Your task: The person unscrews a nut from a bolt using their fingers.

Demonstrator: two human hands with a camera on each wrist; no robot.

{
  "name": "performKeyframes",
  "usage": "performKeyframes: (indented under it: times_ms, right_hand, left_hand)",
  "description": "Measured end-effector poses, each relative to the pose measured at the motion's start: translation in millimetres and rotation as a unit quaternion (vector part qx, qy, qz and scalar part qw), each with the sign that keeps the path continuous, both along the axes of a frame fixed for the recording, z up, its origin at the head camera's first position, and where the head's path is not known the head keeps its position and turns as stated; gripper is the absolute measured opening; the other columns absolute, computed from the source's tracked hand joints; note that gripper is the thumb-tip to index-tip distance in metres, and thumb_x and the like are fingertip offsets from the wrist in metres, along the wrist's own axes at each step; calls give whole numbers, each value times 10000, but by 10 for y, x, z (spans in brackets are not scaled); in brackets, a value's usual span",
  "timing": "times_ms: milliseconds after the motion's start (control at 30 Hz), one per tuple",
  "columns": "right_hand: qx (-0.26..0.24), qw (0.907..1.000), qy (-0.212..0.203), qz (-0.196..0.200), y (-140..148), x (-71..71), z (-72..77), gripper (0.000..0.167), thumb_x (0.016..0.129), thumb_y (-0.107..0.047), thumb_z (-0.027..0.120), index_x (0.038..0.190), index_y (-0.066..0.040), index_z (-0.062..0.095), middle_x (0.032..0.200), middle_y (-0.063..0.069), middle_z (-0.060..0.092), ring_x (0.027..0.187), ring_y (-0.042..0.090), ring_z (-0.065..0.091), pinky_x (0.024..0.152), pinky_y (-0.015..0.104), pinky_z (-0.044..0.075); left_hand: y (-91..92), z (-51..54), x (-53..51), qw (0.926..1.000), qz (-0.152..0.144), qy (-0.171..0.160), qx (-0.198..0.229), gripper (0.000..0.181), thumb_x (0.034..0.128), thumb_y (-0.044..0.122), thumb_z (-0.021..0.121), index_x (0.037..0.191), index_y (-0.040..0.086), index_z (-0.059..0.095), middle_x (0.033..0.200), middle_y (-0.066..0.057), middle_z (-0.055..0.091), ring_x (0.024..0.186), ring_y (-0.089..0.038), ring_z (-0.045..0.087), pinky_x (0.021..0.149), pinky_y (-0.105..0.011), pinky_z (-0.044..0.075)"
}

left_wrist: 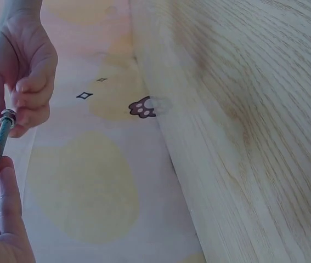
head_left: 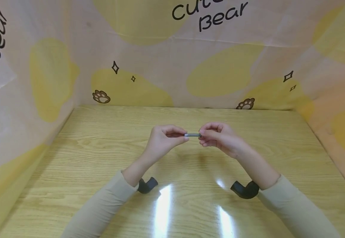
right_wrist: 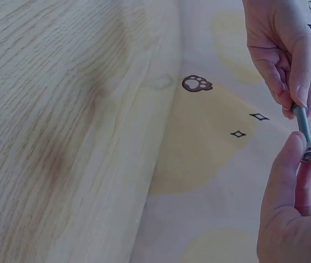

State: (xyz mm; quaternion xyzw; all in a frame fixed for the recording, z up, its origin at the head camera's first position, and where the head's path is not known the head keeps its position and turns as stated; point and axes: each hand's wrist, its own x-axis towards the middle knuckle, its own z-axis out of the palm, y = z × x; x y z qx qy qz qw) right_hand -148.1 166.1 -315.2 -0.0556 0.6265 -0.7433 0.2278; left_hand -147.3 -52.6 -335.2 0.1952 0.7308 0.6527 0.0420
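A thin metal bolt [head_left: 193,135] is held level above the table between both hands. My left hand [head_left: 163,142] pinches its left end between thumb and fingers. At the other end my right hand [head_left: 221,138] has thumb and fingers around a small nut. The left wrist view shows the nut [left_wrist: 8,116] on the threaded bolt [left_wrist: 3,134], beside the right hand's fingertips. In the right wrist view the nut [right_wrist: 310,154] sits at the near end of the bolt [right_wrist: 303,125], between the right thumb and fingers.
Below the hands lies a wood-grain table [head_left: 107,142]. Printed cloth [head_left: 160,56] with yellow patches, paw prints and lettering stands behind it and along both sides. A black curved piece shows at each wrist, the left one [head_left: 148,185] and the right one [head_left: 245,190].
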Motion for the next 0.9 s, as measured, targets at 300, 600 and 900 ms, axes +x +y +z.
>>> performKeyframes:
  times_ms: [300, 600, 900]
  right_hand:
    - [-2, 10000, -47, 55, 14, 6, 21, 128, 941, -90, 535, 906, -95, 658, 818, 57, 653, 706, 154, 665, 704, 278, 560]
    - [-212, 9998, 11, 23, 20, -2, 18, 89, 935, -51, 542, 926, -68, 629, 812, 60, 648, 722, 152, 671, 703, 255, 556]
    - [-35, 10000, 22, 72, 17, -8, 32, 130, 915, -4, 556, 889, -87, 654, 783, 59, 661, 695, 133, 657, 679, 242, 555]
  left_hand:
    - [-14, -26, -19, 10000, 13, 8, -6, 163, 776, 49, 751, 921, -11, 707, 903, -98, 695, 784, -184, 676, 718, -308, 561]
    - [-10, -12, -27, 10000, 29, 10, 22, 157, 777, 49, 751, 917, -8, 708, 893, -92, 694, 780, -185, 676, 713, -308, 562]
    - [-4, 15, -25, 9999, -17, -117, 92, 171, 779, 47, 748, 929, -22, 702, 909, -105, 689, 793, -193, 679, 719, -311, 561]
